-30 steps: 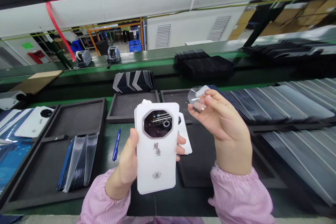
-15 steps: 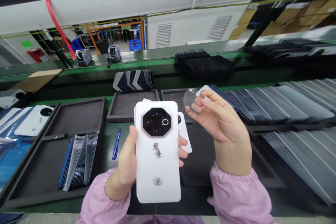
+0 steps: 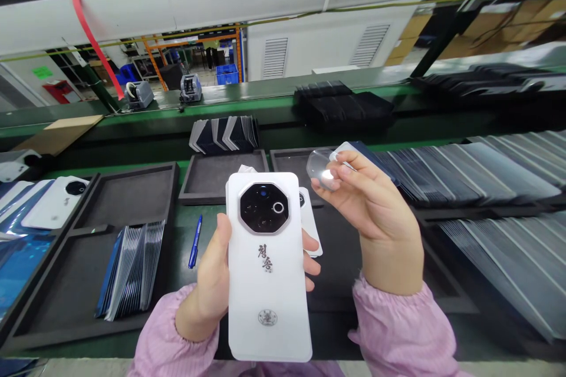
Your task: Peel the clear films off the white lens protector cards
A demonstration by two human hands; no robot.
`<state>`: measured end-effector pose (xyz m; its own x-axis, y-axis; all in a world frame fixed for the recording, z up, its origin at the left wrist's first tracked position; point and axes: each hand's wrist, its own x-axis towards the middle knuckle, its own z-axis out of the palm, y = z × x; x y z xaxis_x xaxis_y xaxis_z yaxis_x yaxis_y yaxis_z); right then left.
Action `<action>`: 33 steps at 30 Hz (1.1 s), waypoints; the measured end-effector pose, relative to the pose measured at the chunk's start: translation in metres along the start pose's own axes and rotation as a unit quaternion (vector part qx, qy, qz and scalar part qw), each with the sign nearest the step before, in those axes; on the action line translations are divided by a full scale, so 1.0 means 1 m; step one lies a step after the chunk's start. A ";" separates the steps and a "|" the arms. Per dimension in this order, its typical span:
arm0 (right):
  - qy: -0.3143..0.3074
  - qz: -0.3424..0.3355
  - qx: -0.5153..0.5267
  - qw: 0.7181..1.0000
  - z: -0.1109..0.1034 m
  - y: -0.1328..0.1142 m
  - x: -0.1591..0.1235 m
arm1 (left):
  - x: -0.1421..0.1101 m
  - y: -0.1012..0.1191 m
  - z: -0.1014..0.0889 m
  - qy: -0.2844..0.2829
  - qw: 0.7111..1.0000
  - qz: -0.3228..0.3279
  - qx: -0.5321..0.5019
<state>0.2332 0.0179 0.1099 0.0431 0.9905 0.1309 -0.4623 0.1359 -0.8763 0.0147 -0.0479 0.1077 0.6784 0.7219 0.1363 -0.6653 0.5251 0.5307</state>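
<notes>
My left hand (image 3: 212,277) is wrapped round a white phone back cover (image 3: 269,277), thumb on one edge and fingertips past the other. It has a black octagonal camera window, dark characters and a small round emblem; a second edge shows behind it. To its right, my right hand (image 3: 371,212) is raised with its fingers closed on a round clear film (image 3: 319,166). A white corner shows behind those fingers, and I cannot tell whether it belongs to the film. Another white phone back cover (image 3: 311,224) lies behind the held one, partly hidden.
A blue pen (image 3: 195,242) lies on the green bench. Dark foam trays (image 3: 48,300) stand left, one with a row of thin panels (image 3: 132,271). Rows of grey panels (image 3: 499,271) fill the right. Two tape dispensers (image 3: 191,88) sit on the back ledge.
The white cover in my left hand has tilted, its lower end now lower and nearer the camera. My right hand keeps the clear film in almost the same place.
</notes>
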 end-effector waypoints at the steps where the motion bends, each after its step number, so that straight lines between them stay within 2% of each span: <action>1: -0.003 -0.002 -0.002 1.000 0.000 0.000 0.000 | -0.001 0.000 0.002 0.012 1.000 -0.002 0.000; 5: 0.006 0.005 0.014 1.000 0.001 0.000 0.000 | -0.001 0.002 0.005 0.028 1.000 -0.004 -0.007; 9: 0.011 0.010 0.023 1.000 0.002 -0.001 -0.001 | -0.001 0.000 0.005 0.009 1.000 -0.004 -0.011; 17: -0.005 0.002 0.004 1.000 0.000 0.000 -0.002 | -0.006 -0.003 0.007 0.016 1.000 -0.001 -0.025; 27: -0.017 -0.001 -0.014 1.000 0.001 -0.002 -0.003 | -0.007 -0.003 0.008 -0.007 1.000 0.001 -0.027; 33: -0.001 0.009 0.001 1.000 0.004 -0.003 -0.004 | -0.007 -0.002 0.009 -0.015 0.999 -0.003 -0.035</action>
<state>0.2311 0.0136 0.1136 0.0323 0.9927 0.1164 -0.4643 0.1180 -0.8778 0.0137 -0.0581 0.1128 0.6902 0.7061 0.1583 -0.6813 0.5603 0.4710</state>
